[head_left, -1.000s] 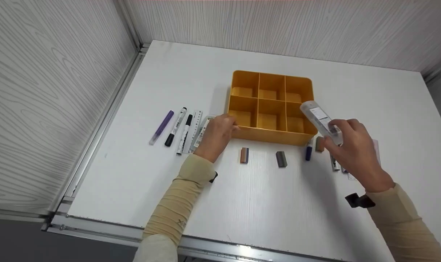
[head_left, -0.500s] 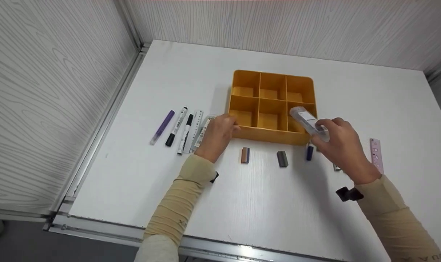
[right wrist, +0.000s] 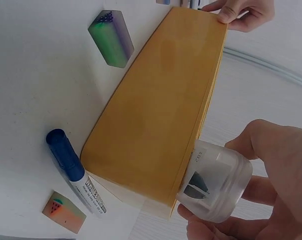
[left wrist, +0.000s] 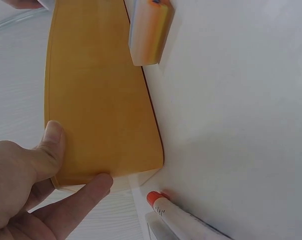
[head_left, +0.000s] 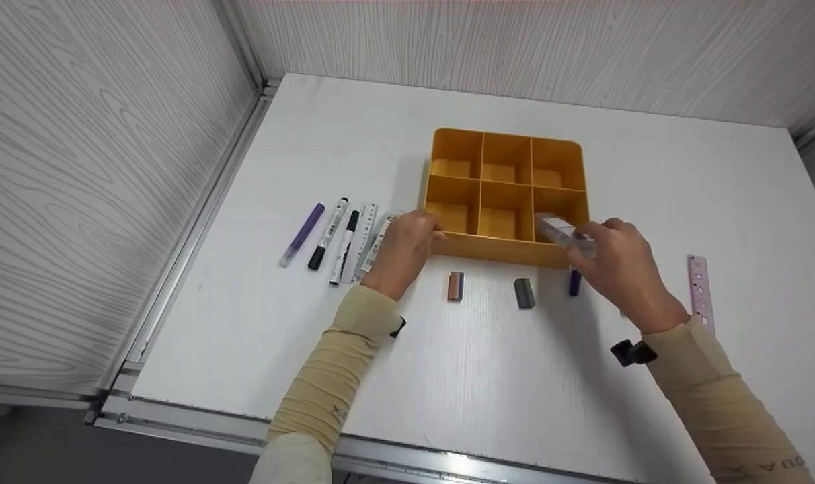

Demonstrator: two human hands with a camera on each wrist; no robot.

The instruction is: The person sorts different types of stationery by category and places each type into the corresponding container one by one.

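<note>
A yellow organizer box (head_left: 495, 249) with six compartments stands on the white table. At its front left corner my left hand (head_left: 407, 245) grips the wall, the thumb on the front face and the fingers around the side in the left wrist view. My right hand (head_left: 616, 269) pinches one end of a clear plastic case (head_left: 557, 230) with a white label. The far end of that case dips, tilted, into the front right compartment. Just in front of the box lie an orange-and-blue eraser (head_left: 455, 286) and a green-and-purple eraser (right wrist: 110, 39).
Left of the box lie a purple marker (head_left: 302, 235), two white markers with black caps and a clear ruler (head_left: 364, 238). A blue-capped marker (right wrist: 65, 155) and a watermelon-print eraser (right wrist: 63, 212) lie by the front right corner. Farther right is a pink ruler (head_left: 701, 292).
My right hand has moved left and brought the clear plastic case from beside the box's right edge down into the front right compartment. The left hand stays on the corner.
</note>
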